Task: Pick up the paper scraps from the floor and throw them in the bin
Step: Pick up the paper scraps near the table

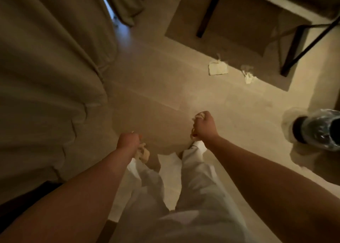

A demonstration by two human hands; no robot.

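Standing, I look down at a beige floor. My right hand point(204, 126) is closed around crumpled paper scraps point(199, 115) that stick out above and below the fist. My left hand point(128, 140) is also closed, with a pale crumpled scrap point(142, 153) hanging beneath it. Two more scraps lie on the floor ahead: a flat squarish piece point(218, 69) and a smaller crumpled one point(248, 77). The bin point(320, 130), dark with a clear plastic liner, stands at the right edge, to the right of my right hand.
A bed with a beige cover point(46, 95) fills the left side. A table with dark legs point(209, 11) stands at the top right over a darker rug point(239, 31). Curtains point(127, 3) hang at the top. My white trousers point(193, 187) are below.
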